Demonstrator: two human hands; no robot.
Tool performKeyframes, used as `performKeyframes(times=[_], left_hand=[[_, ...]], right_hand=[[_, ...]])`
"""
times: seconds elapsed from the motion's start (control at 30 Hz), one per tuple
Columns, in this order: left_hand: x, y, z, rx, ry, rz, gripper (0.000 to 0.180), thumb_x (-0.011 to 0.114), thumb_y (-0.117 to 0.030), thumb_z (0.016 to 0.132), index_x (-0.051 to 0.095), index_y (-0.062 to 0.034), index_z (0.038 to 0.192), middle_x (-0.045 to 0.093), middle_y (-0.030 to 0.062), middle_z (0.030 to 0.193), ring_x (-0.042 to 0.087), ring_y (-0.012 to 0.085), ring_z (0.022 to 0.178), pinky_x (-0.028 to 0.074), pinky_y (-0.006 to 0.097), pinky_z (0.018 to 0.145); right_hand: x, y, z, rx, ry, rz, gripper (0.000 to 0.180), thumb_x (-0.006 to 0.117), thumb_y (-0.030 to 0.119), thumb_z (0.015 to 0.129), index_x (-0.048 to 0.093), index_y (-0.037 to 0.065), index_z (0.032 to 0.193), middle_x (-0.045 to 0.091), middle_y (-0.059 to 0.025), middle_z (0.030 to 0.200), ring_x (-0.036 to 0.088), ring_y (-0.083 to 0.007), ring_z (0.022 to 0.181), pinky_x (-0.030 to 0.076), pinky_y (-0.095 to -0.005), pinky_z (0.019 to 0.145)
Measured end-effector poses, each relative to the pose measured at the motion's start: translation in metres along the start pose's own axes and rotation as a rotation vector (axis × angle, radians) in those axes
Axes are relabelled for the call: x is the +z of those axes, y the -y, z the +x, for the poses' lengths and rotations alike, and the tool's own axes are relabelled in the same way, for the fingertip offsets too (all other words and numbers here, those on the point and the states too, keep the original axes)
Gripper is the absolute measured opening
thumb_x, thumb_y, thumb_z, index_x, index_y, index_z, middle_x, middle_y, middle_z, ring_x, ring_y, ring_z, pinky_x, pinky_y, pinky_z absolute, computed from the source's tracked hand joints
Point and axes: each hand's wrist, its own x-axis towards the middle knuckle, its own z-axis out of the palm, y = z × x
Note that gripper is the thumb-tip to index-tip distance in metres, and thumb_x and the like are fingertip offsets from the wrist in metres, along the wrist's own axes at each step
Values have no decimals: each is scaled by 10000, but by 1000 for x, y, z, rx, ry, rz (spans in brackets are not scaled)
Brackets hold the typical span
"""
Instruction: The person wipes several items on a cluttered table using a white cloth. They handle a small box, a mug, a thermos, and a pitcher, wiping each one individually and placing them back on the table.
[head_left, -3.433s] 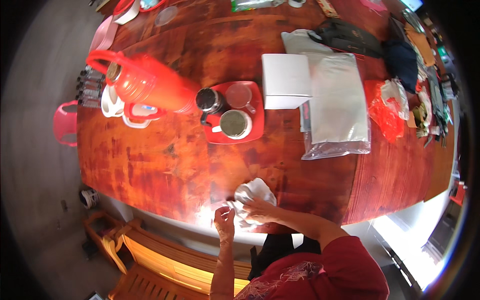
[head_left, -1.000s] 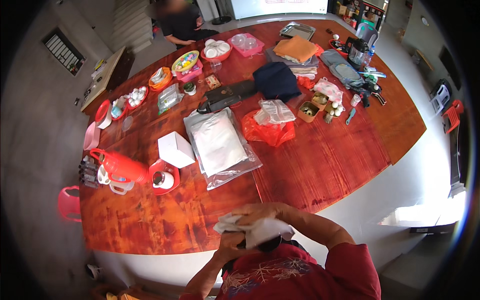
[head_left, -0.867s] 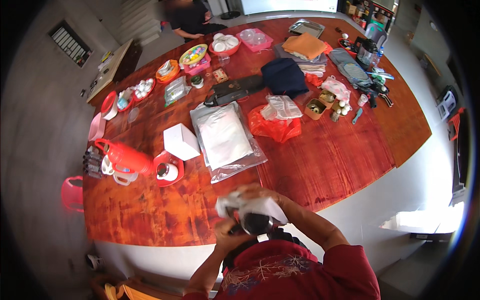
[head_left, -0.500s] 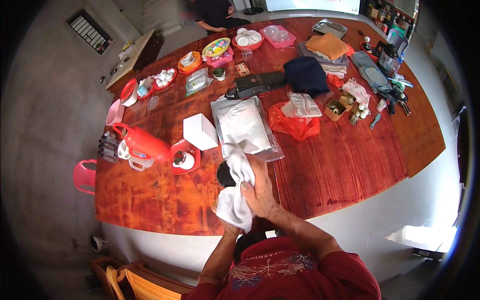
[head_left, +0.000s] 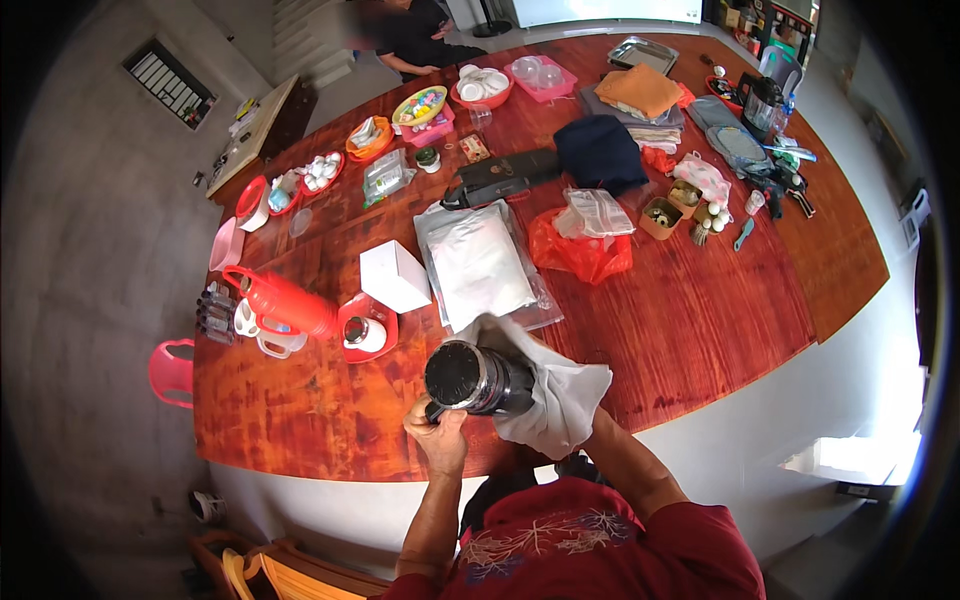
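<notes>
Over the near edge of the table, a black mug with a dark round base or lid and silver bands lies tilted in my hands. My left hand is closed around its handle, on the left side. A white cloth is draped against the mug's right end. My right hand is mostly covered by this cloth and holds it to the mug; its fingers are hidden. Just beyond the mug lies a flat white package in clear plastic.
A white box, a red thermos jug and a white jar on a red tray stand to the left. A red plastic bag and folded dark cloth lie beyond on the right. A person sits at the far side.
The mug has come up and out from under the cloth, its dark round end now in view. The cloth and my right hand have shifted right; my left hand now shows on the handle.
</notes>
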Motion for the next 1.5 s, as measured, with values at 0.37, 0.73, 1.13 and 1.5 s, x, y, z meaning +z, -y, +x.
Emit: performKeyframes(times=[0.37, 0.73, 1.13, 1.5], left_hand=[[51, -13, -3, 198, -121, 292, 256, 691, -60, 669, 435, -46, 652, 399, -59, 594, 329, 56, 539, 304, 231, 486], [-21, 1, 0, -39, 523, 300, 217, 773, -31, 606, 559, -55, 631, 493, -75, 612, 421, 33, 567, 344, 200, 513], [-145, -3, 79, 77, 504, -123, 447, 870, -312, 520, 549, -22, 635, 532, -16, 601, 477, 56, 520, 353, 209, 481], [-262, -9, 126, 264, 837, -152, 593, 905, -391, 352, 604, -30, 713, 570, 58, 632, 568, 186, 532, 434, 282, 512]], right_hand=[[26, -48, -46, 213, -260, 375, 437, 563, 186, 782, 490, 55, 1193, 578, -130, 1081, 573, -286, 1001, 450, -352, 841], [18, 41, -29, -376, 81, -623, 419, 544, 181, 783, 493, 60, 1181, 571, -125, 1101, 562, -275, 1026, 440, -346, 862], [127, -22, 53, -282, 312, -277, 286, 465, 190, 860, 526, -36, 1024, 549, -155, 1033, 557, -251, 964, 420, -316, 852], [234, -54, 81, -198, 372, -568, 337, 547, 166, 781, 520, 19, 1083, 570, -134, 990, 584, -296, 898, 463, -358, 755]])
